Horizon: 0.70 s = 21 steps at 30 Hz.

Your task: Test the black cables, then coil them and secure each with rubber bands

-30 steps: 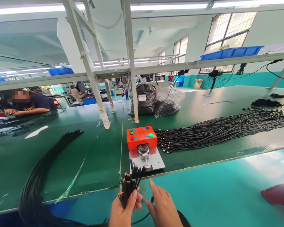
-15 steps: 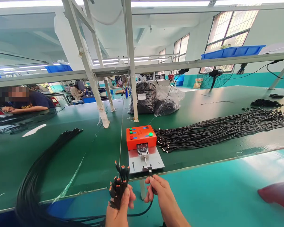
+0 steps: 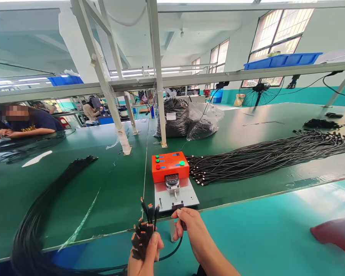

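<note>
A bunch of black cables (image 3: pixel 142 237), their connector ends showing orange tips, stands upright in my left hand (image 3: pixel 148 253), which is closed around it. My right hand (image 3: pixel 188 228) pinches one black cable close to its end, right at the front edge of the metal plate (image 3: pixel 163 197). The connector itself is hidden behind my fingers, at the small dark socket block (image 3: pixel 177 206). From below my right hand this cable curves down toward the left. Behind the plate sits an orange test box (image 3: pixel 170 165) with green and red buttons, and a round digital gauge (image 3: pixel 171 180) is fixed before it.
Many black cables (image 3: pixel 255 157) lie along the bench to the right, and another cable bundle (image 3: pixel 46 203) bends over its left edge. Bagged black goods (image 3: pixel 176 117) stand behind a white post (image 3: pixel 160 96). A person (image 3: pixel 37 120) leans on the bench at far left.
My right hand has moved slightly forward and up, bringing the cable end to the socket block. Its connector tip, visible before, is now covered. My left hand keeps its hold on the bunch.
</note>
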Tool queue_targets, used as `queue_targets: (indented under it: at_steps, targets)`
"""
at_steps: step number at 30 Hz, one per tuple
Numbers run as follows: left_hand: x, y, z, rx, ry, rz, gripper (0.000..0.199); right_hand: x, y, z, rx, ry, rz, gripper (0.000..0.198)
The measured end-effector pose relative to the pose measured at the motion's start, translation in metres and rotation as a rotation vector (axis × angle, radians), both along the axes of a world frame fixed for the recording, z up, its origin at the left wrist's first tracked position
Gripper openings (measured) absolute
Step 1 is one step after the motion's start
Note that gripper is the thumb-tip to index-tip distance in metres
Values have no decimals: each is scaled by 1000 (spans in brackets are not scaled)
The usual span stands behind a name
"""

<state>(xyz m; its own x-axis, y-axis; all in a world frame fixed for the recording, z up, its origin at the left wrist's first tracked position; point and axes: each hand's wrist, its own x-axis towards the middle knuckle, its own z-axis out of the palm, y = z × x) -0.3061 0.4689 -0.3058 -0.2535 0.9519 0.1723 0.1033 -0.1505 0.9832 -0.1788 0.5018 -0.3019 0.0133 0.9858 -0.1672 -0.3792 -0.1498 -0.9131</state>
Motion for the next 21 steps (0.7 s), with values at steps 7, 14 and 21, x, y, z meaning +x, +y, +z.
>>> queue_targets:
  at_steps: [7, 14, 21]
  targets:
    - [-1, -3, 5, 30, -39, -14, 33, 2, -2, 2, 25, -14, 24, 24]
    - [-7, -4, 12, -93, -66, -149, 39, 12, -32, -45, 153, -680, 324, 20]
    - [4, -7, 6, -92, -65, -208, 42, -15, -42, -12, 391, -174, -66, 41]
